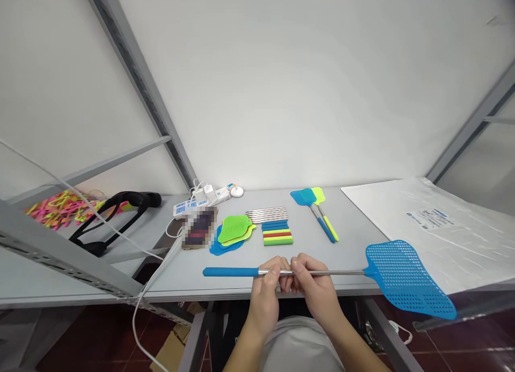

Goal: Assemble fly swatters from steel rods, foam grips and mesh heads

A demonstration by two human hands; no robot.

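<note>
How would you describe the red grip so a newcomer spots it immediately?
On the grey table, find the silver rods. Just nearer the person lies a row of coloured grips. The red grip is the only red one among blue, yellow and green.

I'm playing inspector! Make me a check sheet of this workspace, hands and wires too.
Surface: grey tabletop, partly covered.
Job's things: blue swatter held crosswise; loose swatter heads, metal rods, coloured grips, two more swatters.
Clutter: white package, right; pixelated item, left; bright pile, far left.
Hands: left hand and right hand both grip the blue swatter.
Cables: white cable loops down at left; white plugs in power strip.
Surroundings: grey metal frame, white wall.
</note>
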